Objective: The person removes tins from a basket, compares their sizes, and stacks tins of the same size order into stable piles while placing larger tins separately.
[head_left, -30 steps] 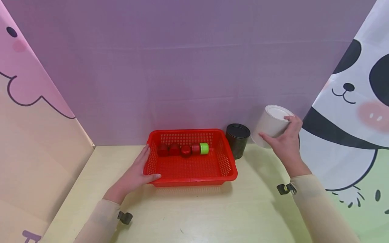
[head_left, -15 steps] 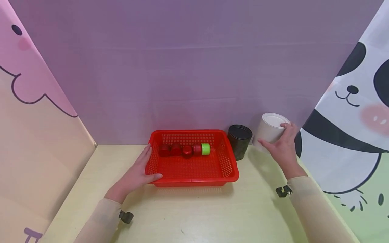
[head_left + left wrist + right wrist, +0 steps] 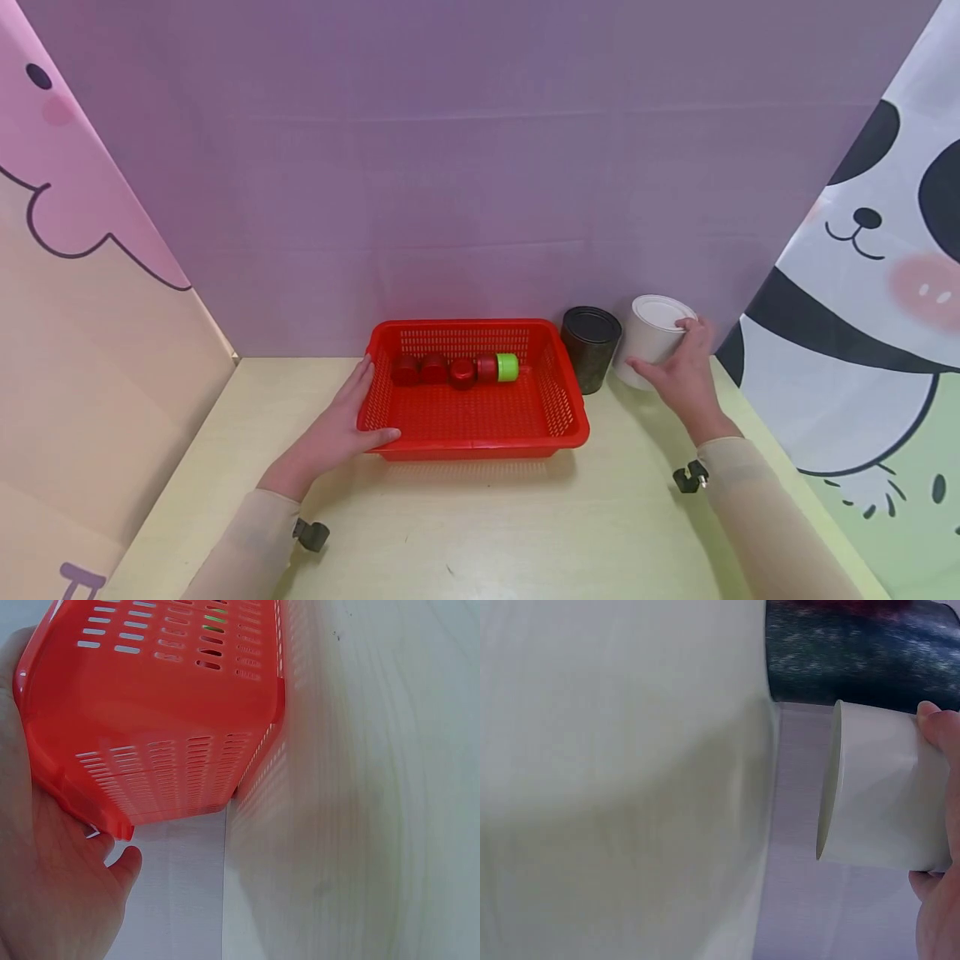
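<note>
My right hand (image 3: 681, 375) grips a white canister (image 3: 647, 343) by its upper part, thumb in front and fingers at the far side. The canister tilts slightly; in the right wrist view its lower rim (image 3: 830, 787) is apart from the table. Right beside it stands a black canister (image 3: 592, 350). At the left corner of a red plastic basket (image 3: 468, 446), my left hand (image 3: 337, 429) holds the rim, thumb over the front edge and fingers along the left side. Several small dark red pieces (image 3: 462, 373) lie in the basket, one with a light green end (image 3: 507, 367).
The pale wooden table (image 3: 480, 525) bears the basket and the black canister. A purple cloth wall (image 3: 480, 167) rises behind it. Printed panels stand at both sides, a panda panel (image 3: 847, 333) on the right. Small black devices (image 3: 691, 477) sit at both wrists.
The right hand has lowered the white canister and brought it leftward, closer to the black canister and more upright. The left hand stays at the basket.
</note>
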`<action>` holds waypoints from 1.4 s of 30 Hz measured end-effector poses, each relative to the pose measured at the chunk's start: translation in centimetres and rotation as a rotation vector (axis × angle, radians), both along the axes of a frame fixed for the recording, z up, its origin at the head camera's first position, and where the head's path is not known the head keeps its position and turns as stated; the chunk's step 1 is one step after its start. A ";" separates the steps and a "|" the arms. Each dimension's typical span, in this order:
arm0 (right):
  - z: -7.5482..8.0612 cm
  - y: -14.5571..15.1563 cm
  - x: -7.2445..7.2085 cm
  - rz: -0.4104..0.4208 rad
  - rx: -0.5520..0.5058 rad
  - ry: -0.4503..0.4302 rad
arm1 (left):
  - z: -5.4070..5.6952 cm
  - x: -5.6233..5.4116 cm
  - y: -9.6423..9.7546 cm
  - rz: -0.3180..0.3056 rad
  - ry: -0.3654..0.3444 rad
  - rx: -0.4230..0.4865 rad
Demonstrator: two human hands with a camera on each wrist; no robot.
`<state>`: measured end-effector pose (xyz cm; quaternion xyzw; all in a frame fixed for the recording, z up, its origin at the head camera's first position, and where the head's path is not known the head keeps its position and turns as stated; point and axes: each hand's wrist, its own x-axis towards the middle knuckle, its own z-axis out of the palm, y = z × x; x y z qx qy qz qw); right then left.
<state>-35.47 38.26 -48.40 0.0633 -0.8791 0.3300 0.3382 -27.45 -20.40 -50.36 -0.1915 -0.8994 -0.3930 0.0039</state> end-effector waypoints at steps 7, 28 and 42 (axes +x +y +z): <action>-1.0 -0.1 -0.4 -0.008 0.035 -0.003 | 0.0 -0.1 0.1 -0.004 0.013 0.005; -1.8 -0.4 -1.2 -0.017 0.054 -0.204 | -0.2 -0.1 0.1 0.002 0.010 -0.001; -2.5 -0.3 -1.2 -0.033 0.084 -0.188 | -0.1 0.0 0.0 0.012 -0.002 -0.004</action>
